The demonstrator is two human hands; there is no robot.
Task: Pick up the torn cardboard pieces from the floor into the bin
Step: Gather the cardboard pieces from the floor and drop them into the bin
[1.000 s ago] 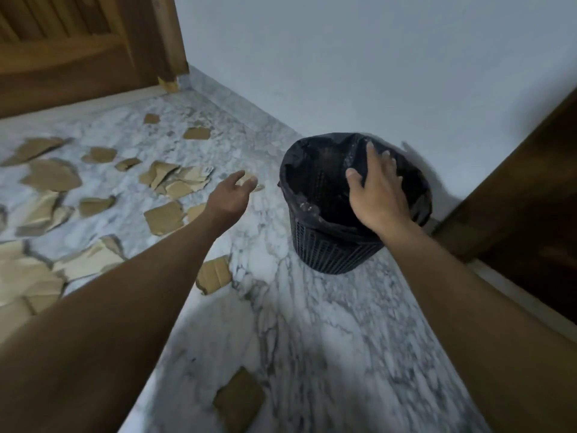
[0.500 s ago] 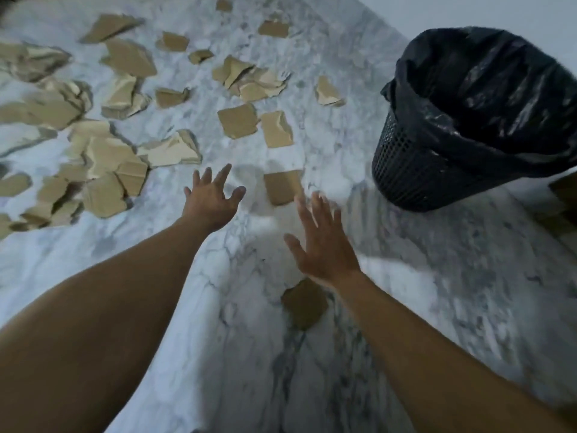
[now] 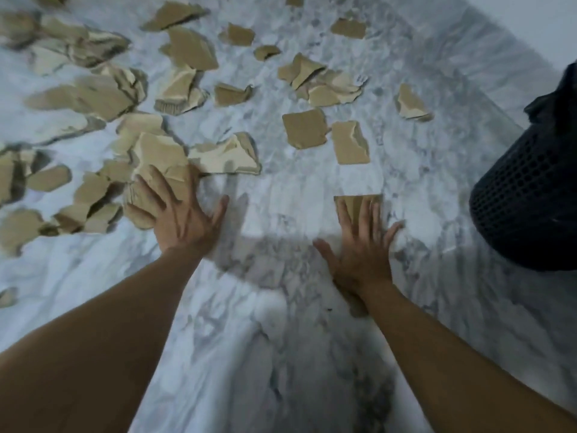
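Both hands are seen stretched out low over the marble floor (image 3: 281, 354), palms down and fingers spread, with nothing grasped in either. The left hand (image 3: 184, 214) is laid over the near edge of a heap of torn cardboard pieces (image 3: 156, 157), its fingers lying across the tan scraps, though whether they press on them cannot be told because of blur. The right hand (image 3: 362, 251) is placed just short of a single squarish cardboard piece (image 3: 356, 203), whose near edge is overlapped by the fingertips; no curl or pinch of the fingers is shown. A small brownish scrap (image 3: 357, 306) is partly hidden under the right wrist. Many more scraps are scattered across the floor beyond the hands: two flat pieces (image 3: 304, 132) side by side in the middle, a crumpled cluster (image 3: 324, 81) farther off, a lone piece (image 3: 412, 104) nearer the wall, and larger ragged ones (image 3: 84, 95) spread to the left. The bin (image 3: 527, 195), a dark mesh basket lined with a black bag, is seen at the right edge, cut off by the frame and standing apart from the right hand, with bare floor between them. No cardboard is visible in it from this angle, since its opening is out of view. Soft shadows of the arms are cast on the floor between the hands.
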